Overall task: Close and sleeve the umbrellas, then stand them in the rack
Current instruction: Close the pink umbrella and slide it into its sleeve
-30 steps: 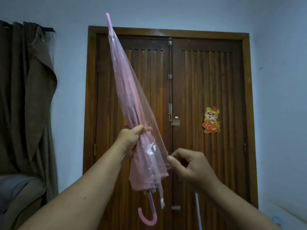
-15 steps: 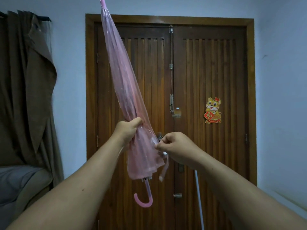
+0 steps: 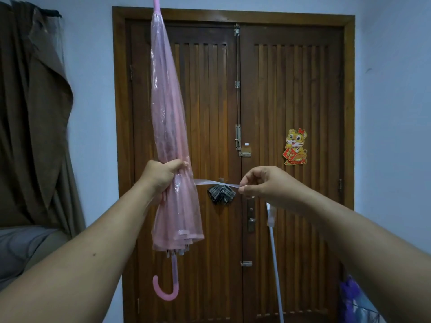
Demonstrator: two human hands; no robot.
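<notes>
Head view: you hold the closed pink umbrella [image 3: 171, 127] upright before the wooden door [image 3: 233, 113], its strap drawn out sideways.

Your left hand [image 3: 163, 177] is curled round the folded canopy near its lower third, tip up and hooked handle [image 3: 166, 287] hanging down. Your right hand [image 3: 265, 185] pinches the end of the thin tie strap [image 3: 214, 182], stretched taut from the canopy toward the right. At the bottom right corner a wire rack [image 3: 363, 311] shows only partly, with something purple [image 3: 349, 297] in it; what it is, you cannot tell. A white pole [image 3: 275, 264] leans against the door, beside a tiger sticker [image 3: 295, 146].
</notes>
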